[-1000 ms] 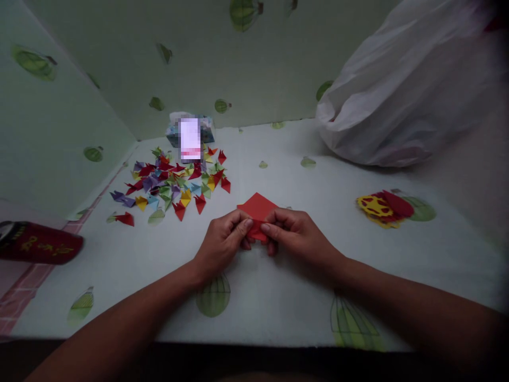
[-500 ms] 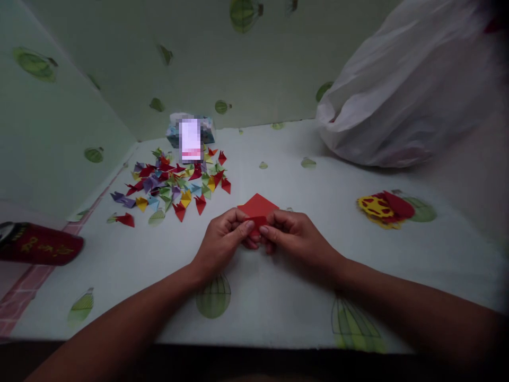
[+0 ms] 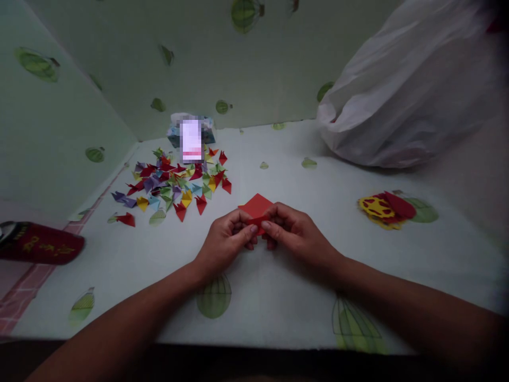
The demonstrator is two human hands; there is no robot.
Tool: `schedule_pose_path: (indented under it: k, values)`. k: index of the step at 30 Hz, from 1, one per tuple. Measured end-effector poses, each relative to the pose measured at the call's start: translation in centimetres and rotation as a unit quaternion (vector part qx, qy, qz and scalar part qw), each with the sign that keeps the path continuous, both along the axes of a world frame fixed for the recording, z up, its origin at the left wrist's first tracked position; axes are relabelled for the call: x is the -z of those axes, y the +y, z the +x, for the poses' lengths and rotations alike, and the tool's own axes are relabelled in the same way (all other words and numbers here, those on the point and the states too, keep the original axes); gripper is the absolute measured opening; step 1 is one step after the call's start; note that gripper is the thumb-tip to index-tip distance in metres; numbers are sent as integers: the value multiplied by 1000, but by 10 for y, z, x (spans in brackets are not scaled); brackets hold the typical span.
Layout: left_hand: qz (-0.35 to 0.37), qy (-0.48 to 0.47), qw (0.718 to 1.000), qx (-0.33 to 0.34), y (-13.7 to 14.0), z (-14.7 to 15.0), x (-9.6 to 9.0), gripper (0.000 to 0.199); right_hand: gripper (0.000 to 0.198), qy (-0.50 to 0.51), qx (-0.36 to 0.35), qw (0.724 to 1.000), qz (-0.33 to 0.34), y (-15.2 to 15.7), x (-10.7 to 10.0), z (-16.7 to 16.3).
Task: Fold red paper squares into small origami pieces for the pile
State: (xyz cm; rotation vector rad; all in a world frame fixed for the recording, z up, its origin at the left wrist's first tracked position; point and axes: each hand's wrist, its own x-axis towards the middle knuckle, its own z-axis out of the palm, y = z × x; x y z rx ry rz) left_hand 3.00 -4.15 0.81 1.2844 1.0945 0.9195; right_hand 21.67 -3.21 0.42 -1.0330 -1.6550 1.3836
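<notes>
A piece of red paper is held between both hands over the middle of the table. Its far corner points away from me, and the near part is folded over. My left hand pinches its left side, thumb on top. On the right side, my right hand grips the paper with thumb and fingers, and the two thumb tips nearly meet at the fold. Most of the near edge is hidden by my fingers. Several small folded paper pieces in many colours lie in a heap beyond my left hand.
A lit phone leans on a tissue box behind the heap. A red can lies at the left edge. Yellow and red cut-out pieces lie at right, with a large white plastic bag behind them.
My right hand's fingers have shifted slightly left and up over the paper, covering more of its right side. The thumbs have come closer together at the fold.
</notes>
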Motion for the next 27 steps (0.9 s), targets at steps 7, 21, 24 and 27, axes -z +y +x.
schedule_pose_path:
  k: [7,21,24,27]
  values:
    - [-5,36,998,58,-1,0,-2,26,23,-42,13,999,2,-3,-3,1]
    - [-21,-26,999,17,2,-4,3,24,26,63,-5,994,-90,-1,-2,1]
    - [-38,-47,998,-4,1,-3,5,23,27,60,-9,995,-82,1,-3,2]
    - [-64,-88,993,-36,1,-1,7,25,30,83,-10,994,-71,2,-3,3]
